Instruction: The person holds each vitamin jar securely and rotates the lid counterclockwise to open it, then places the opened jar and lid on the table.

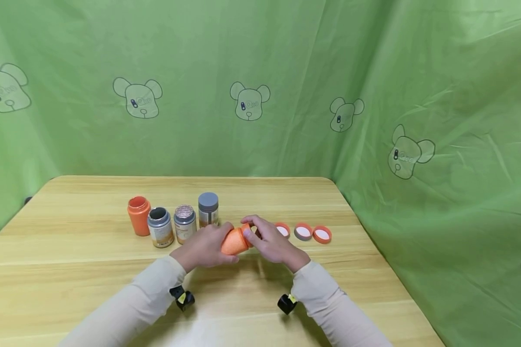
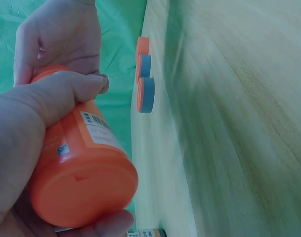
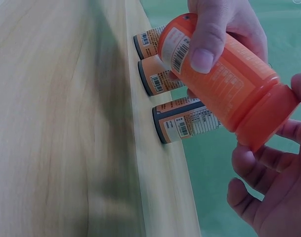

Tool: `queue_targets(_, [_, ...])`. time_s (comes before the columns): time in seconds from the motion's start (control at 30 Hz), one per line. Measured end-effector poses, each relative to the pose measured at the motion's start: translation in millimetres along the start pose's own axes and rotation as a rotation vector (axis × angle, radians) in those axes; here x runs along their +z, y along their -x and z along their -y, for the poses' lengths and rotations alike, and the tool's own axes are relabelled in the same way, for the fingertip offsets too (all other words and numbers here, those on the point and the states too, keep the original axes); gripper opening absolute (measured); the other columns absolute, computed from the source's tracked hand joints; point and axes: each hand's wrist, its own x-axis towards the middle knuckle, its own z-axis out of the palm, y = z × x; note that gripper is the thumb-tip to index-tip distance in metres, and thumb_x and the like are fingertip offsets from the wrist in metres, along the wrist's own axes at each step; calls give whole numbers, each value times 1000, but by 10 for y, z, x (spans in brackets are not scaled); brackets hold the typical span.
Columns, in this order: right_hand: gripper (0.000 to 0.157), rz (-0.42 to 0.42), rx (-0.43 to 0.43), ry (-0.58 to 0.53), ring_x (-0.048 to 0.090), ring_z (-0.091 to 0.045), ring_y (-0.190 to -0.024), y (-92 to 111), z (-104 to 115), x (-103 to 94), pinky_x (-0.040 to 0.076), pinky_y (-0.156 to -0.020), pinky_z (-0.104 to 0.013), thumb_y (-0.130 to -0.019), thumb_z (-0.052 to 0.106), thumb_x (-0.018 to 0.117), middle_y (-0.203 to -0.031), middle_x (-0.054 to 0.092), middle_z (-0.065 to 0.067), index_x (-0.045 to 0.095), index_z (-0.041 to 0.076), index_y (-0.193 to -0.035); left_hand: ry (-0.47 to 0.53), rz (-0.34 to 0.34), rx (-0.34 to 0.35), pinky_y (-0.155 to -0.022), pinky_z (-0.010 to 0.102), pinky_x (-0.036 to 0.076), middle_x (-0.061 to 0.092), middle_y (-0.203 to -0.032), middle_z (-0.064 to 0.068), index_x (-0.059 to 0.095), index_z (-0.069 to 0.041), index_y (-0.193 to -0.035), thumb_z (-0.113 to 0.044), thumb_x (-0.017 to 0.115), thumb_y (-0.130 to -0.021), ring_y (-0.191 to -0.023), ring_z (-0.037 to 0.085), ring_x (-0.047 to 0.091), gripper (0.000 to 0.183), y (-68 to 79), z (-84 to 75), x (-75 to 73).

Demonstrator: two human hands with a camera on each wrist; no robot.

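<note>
An orange plastic bottle [image 1: 234, 243] is held tilted above the table, between both hands. My left hand [image 1: 205, 245] grips it round the body, thumb across the side; its round base [image 2: 83, 190] faces the left wrist camera. At the other end, the fingers and thumb of my right hand [image 1: 270, 242] pinch the orange cap [image 3: 269, 116], which sits on the neck. Printed labels with a barcode [image 3: 181, 55] show on the bottle's side.
Left of the hands stand an open orange bottle [image 1: 140, 219], an open grey jar [image 1: 161, 233], a grey jar with a foil-like seal [image 1: 185, 226] and a lidded grey jar [image 1: 208, 207]. Three caps, an orange one [image 1: 283, 228], a grey one [image 1: 303, 231] and another orange one [image 1: 322, 234], lie liner-up at right.
</note>
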Motion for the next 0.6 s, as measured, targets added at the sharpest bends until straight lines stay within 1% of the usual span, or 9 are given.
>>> queue_targets(0.1, [35,9,-3,-7,58,-23,-79,2,3,0,49,-68,-31,-103,23,44,-116,58,-11,48,3,-131,-2,-2,0,-51,28,43,54,-76,-3,55,-12,-111,-42,81,-73,-60,11,51,54,4,1,7])
queue_targets(0.2, [36,12,-13,-10,59,-26,-82,8,-9,-2,49,-68,-31,-101,23,45,-118,58,-12,48,3,-131,-3,-3,-1,-52,28,43,54,-76,-3,55,-12,-111,-42,80,-73,-60,11,51,54,9,0,8])
queue_targets(0.4, [42,-9,-7,-6,58,-26,-78,21,-13,-6,49,-67,-31,-103,34,42,-117,58,-14,49,3,-131,3,-4,5,-52,28,43,54,-76,-3,55,-11,-111,-42,80,-73,-60,11,51,55,16,-8,0])
queue_targets(0.5, [39,-19,10,-10,58,-25,-77,25,-7,-5,49,-69,-32,-103,31,43,-118,59,-15,49,3,-131,7,-5,7,-52,28,43,54,-76,-3,55,-11,-111,-42,81,-73,-60,11,51,55,18,-8,-3])
queue_targets(0.6, [36,-12,20,-13,58,-25,-79,26,-1,-5,49,-71,-32,-103,25,44,-118,58,-14,49,3,-130,9,-2,3,-52,28,43,54,-76,-3,55,-11,-110,-42,81,-73,-61,11,51,54,19,-3,-3])
